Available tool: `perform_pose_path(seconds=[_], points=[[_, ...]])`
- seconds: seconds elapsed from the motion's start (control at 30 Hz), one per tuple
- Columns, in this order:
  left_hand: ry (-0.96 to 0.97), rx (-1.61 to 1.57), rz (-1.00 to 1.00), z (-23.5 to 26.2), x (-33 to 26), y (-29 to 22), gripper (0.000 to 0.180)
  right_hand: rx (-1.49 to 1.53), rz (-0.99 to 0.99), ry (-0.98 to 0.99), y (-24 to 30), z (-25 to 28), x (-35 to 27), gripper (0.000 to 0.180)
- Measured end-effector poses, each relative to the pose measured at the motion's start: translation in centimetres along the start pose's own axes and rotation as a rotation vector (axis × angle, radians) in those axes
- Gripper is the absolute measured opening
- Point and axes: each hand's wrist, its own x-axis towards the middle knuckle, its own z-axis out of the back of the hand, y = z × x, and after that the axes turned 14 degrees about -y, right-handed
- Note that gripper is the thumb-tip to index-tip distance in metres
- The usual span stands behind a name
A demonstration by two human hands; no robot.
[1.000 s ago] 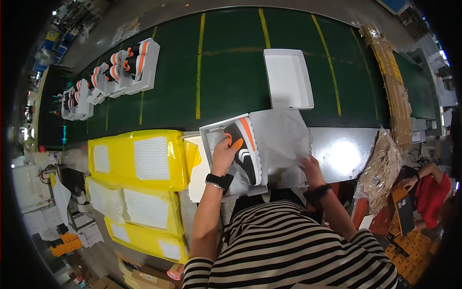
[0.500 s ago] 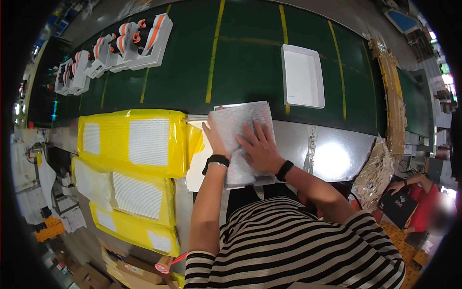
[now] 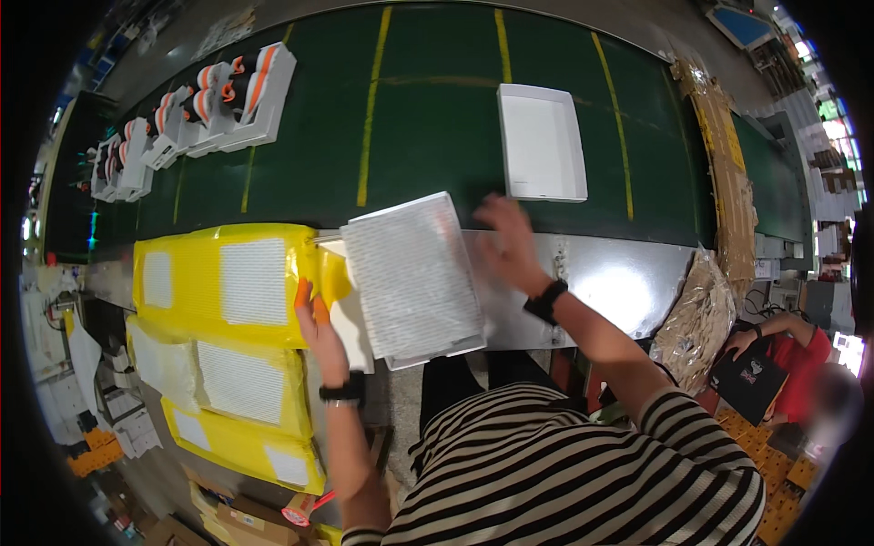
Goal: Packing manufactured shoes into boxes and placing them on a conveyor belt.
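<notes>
A shallow white box (image 3: 462,348) sits slightly turned at the bench edge in front of me, its top covered by a thin, patterned white paper sheet (image 3: 414,278). What lies under the paper is hidden. My left hand (image 3: 326,344) has its fingers apart, left of the box and beside the yellow-wrapped packs (image 3: 305,282), holding nothing. To the right of the box, my right hand (image 3: 512,244) is lifted off the paper, blurred by motion, with its fingers stretched out and nothing seen in them. Farther off lies a white box part (image 3: 543,146), its bare inside facing up.
A green belt (image 3: 437,136) with yellow stripes runs across beyond the metal bench (image 3: 619,282). At far left, several white boxes (image 3: 259,123) hold shoes with orange stripes. Cardboard (image 3: 719,164) lines the belt's right side. A person in red (image 3: 801,364) holds a black box at right.
Both hands have come off the paper: my left moved left and nearer me, my right moved right and away. The papered box now lies farther left in the picture and is turned slightly.
</notes>
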Motion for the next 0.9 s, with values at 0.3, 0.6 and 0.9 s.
perform_pose_path(seconds=[0.3, 0.6, 0.9], points=[[0.301, 0.051, 0.207, -1.3, -10.9, -4.6, 0.034, -0.505, 0.001, 0.169, -13.7, 7.2, 0.9, 0.014], [0.641, -0.865, 0.998, -6.9, -10.1, -5.7, 0.071, 1.032, -0.01, 0.502, 11.9, 12.5, -6.6, 0.028], [0.329, -0.311, 0.614, 4.7, -4.2, -3.3, 0.064, 0.512, -0.123, 0.347, 8.9, 6.7, -7.6, 0.041]])
